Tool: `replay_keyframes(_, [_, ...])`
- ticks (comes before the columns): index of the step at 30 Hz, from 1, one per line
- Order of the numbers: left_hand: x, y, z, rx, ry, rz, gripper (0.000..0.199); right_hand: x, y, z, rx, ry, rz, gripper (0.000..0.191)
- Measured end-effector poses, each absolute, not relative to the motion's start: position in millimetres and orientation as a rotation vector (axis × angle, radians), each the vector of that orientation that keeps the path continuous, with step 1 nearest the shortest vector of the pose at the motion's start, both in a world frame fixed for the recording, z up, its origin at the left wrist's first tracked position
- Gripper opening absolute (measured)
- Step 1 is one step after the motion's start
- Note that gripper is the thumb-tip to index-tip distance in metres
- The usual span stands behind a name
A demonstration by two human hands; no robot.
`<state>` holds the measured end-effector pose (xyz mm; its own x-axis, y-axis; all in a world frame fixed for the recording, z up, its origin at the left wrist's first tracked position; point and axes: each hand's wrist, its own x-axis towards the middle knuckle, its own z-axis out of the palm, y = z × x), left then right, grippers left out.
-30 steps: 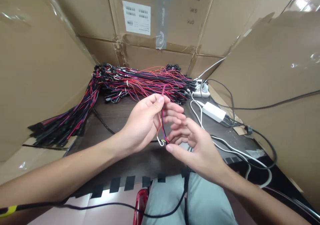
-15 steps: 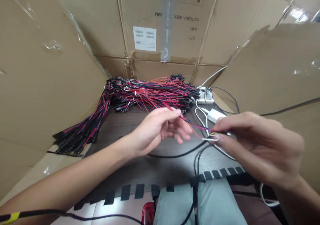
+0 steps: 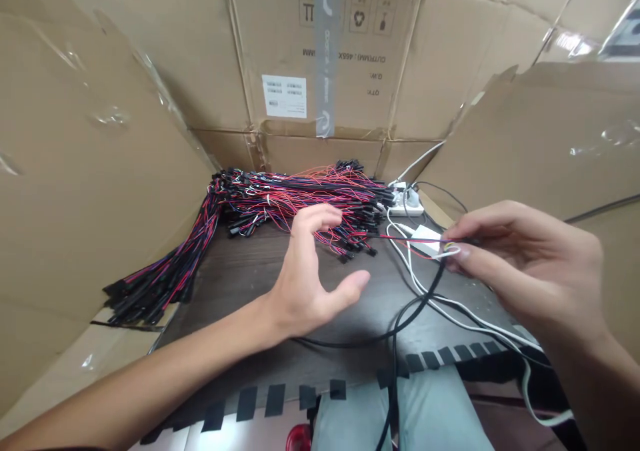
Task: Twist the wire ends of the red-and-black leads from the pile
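Observation:
Thumb and fingers of my right hand [image 3: 525, 264] pinch the end of a wire harness [image 3: 400, 239] with thin red and dark wires. A short white loop and a bit of yellow show at the fingertips. The harness stretches left toward a large pile of red, blue and black wire harnesses [image 3: 305, 194] at the back of the table. My left hand [image 3: 315, 277] is over the table in front of that pile, holding nothing, thumb spread away from the fingers. A black cable [image 3: 417, 311] rises toward my right fingertips; whether they grip it too, I cannot tell.
Another bundle of harnesses [image 3: 160, 277] hangs over the table's left side. A white power strip [image 3: 407, 203], a white adapter [image 3: 426, 236] and white cords [image 3: 465, 307] lie at the right. Cardboard walls [image 3: 280, 151] enclose the table, and black tape pieces [image 3: 275, 399] line its front edge.
My left hand has let go of the wires and spread open. My right hand has moved slightly right and up with the harness end, and the wires now run straighter.

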<state>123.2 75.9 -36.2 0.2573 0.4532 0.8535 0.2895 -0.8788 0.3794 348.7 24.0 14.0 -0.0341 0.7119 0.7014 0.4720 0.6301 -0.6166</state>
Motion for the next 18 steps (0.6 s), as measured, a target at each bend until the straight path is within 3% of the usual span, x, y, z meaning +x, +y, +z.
replay_keyframes(2, [122.0,73.7,-29.9,2.388,0.635,1.457,0.077,340.1,26.2,18.6,-0.955,-1.804,0.165,0.016])
replay_keyframes(4, [121.0,67.5,-23.1,2.33,0.644,1.269,0.086,327.5,29.6,24.1,-0.904,-1.94,0.084,0.014])
replay_keyframes(6, [120.1,60.0,-16.3,2.229,0.683,1.217,0.073,312.2,34.2,29.4,-0.83,-2.035,0.057,0.012])
replay_keyframes(11, [120.2,51.9,-1.2,2.085,0.782,1.264,0.013,284.9,51.2,38.2,-0.81,-2.092,0.181,0.012])
replay_keyframes(12, [120.6,53.5,0.9,2.019,0.799,1.26,0.009,283.7,55.5,38.5,-0.811,-2.071,0.263,0.011])
replay_keyframes(15, [120.9,63.8,4.2,1.798,0.806,1.218,0.024,284.6,68.9,35.8,-0.759,-2.029,0.47,0.015])
replay_keyframes(18, [119.3,77.5,6.2,1.568,0.745,1.334,0.024,280.5,80.0,25.7,-0.718,-2.039,0.5,0.042])
